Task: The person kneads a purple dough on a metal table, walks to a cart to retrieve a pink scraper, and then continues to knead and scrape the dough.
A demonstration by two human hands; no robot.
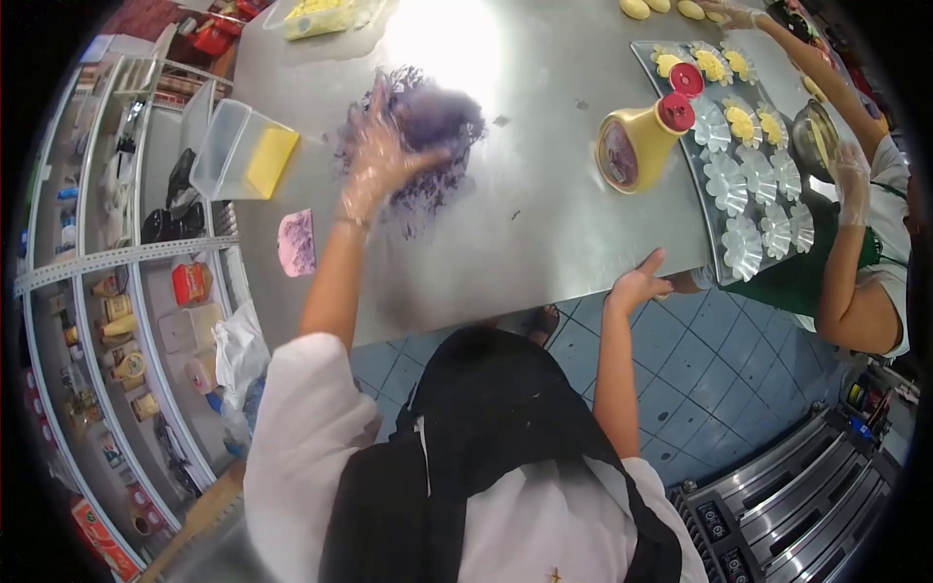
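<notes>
My left hand (pixel 377 160), in a clear plastic glove, lies with fingers spread on a smeared mass of purple dough (pixel 437 117) on the steel table (pixel 525 253). Purple streaks surround the dough. My bare right hand (pixel 637 284) grips the near edge of the table, thumb on top and the other fingers partly hidden. A pink scraper (pixel 296 243) with purple residue lies to the left of my left forearm. Beyond it, a clear plastic container (pixel 228 151) with something yellow at one end lies tilted.
A yellow bottle with a red cap (pixel 637 146) stands beside a tray (pixel 714 248) of fluted tins, some with yellow filling. At right, a co-worker's gloved hand (pixel 853 185) is near a metal bowl (pixel 814 141). Shelves (pixel 126 257) line the left side.
</notes>
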